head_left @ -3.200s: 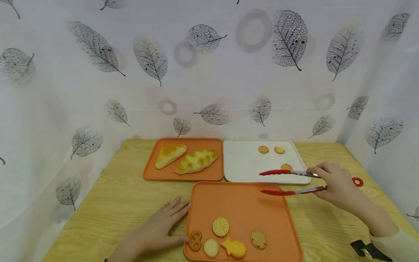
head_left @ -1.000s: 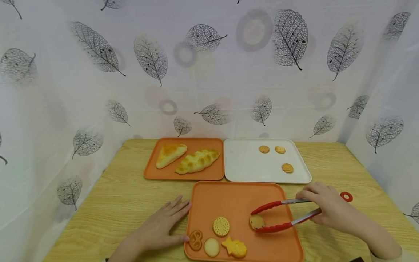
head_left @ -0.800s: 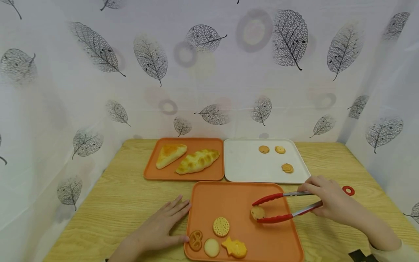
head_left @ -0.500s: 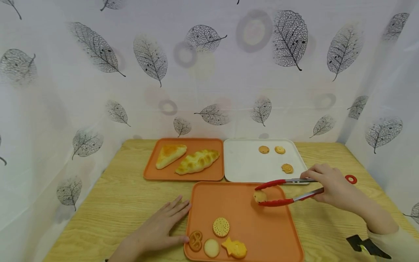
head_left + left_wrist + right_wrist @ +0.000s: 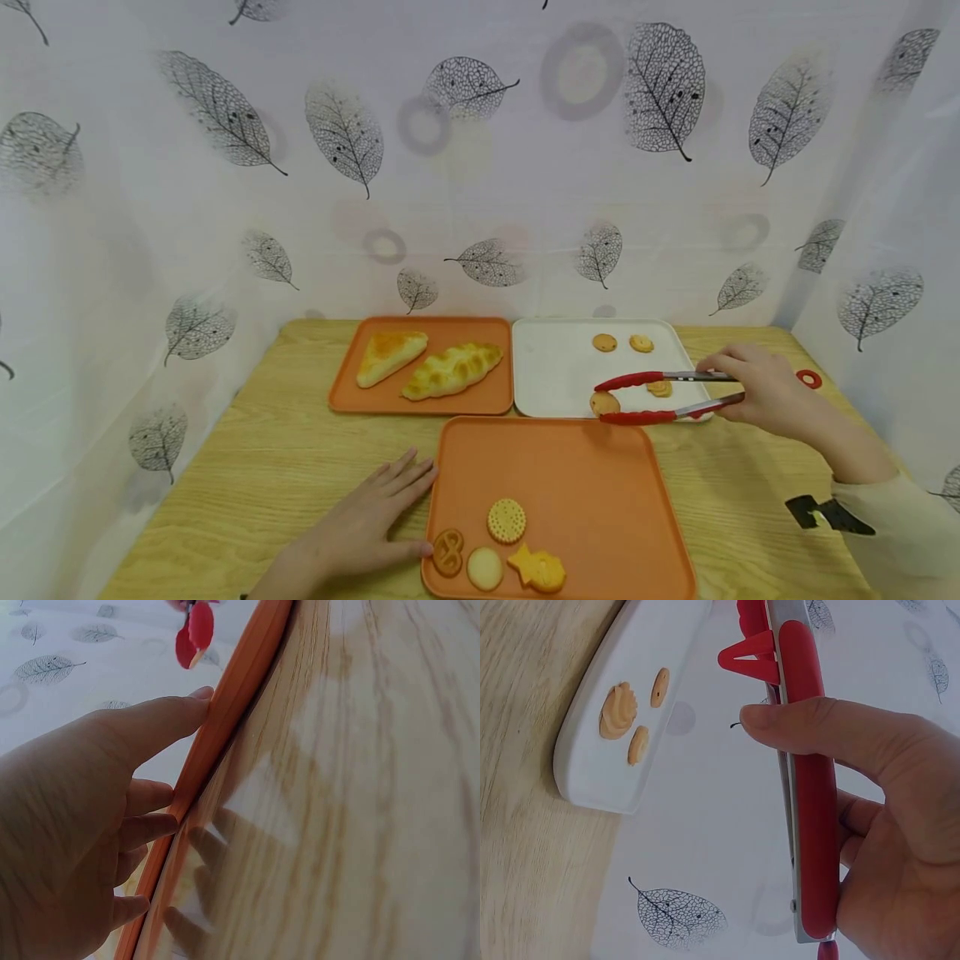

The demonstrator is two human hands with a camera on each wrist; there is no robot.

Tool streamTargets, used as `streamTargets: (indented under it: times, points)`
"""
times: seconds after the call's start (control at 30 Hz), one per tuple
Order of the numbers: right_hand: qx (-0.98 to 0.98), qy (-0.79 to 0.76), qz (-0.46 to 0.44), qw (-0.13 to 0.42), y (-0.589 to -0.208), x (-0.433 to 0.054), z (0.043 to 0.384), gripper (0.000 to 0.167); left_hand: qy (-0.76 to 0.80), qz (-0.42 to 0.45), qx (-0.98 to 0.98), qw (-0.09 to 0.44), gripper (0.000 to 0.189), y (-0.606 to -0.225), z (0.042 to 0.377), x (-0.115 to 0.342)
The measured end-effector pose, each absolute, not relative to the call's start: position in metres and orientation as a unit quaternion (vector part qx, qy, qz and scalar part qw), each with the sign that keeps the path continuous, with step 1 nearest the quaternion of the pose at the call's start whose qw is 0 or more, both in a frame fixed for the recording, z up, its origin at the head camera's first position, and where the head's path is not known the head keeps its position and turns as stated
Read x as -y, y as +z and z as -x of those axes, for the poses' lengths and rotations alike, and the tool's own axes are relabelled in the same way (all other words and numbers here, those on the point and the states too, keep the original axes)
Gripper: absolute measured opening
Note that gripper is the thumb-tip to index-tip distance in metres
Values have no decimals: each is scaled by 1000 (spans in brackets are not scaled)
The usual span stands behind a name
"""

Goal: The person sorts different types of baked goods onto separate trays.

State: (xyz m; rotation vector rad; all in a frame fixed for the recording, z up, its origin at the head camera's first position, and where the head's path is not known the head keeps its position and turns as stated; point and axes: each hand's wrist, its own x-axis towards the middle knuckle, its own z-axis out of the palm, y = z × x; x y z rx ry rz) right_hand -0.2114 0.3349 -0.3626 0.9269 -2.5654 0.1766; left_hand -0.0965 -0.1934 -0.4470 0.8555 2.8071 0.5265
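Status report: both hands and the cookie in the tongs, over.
Right hand gripping red-tipped tongs, speckled round cookie between tips. Left hand touching front orange tray. Possible obstacle: swirl cookie on white tray.

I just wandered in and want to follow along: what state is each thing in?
Tongs: part-open, pinching a biscuit
Pinched biscuit: in the air
Right hand: gripping the tongs
Left hand: touching the near tray
Near tray: holding four biscuits
Far orange tray: holding two breads
White tray: holding three biscuits
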Motion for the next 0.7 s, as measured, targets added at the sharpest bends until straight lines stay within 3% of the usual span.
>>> streamTargets:
  times: [0.33, 0.7]
  points:
    - [934, 60, -297, 187, -372, -346, 232, 52, 177, -288, -937, 82, 86, -449, 97, 194]
    - [966, 69, -229, 96, -377, -352, 243, 49, 177, -288, -938, 81, 87, -449, 97, 194]
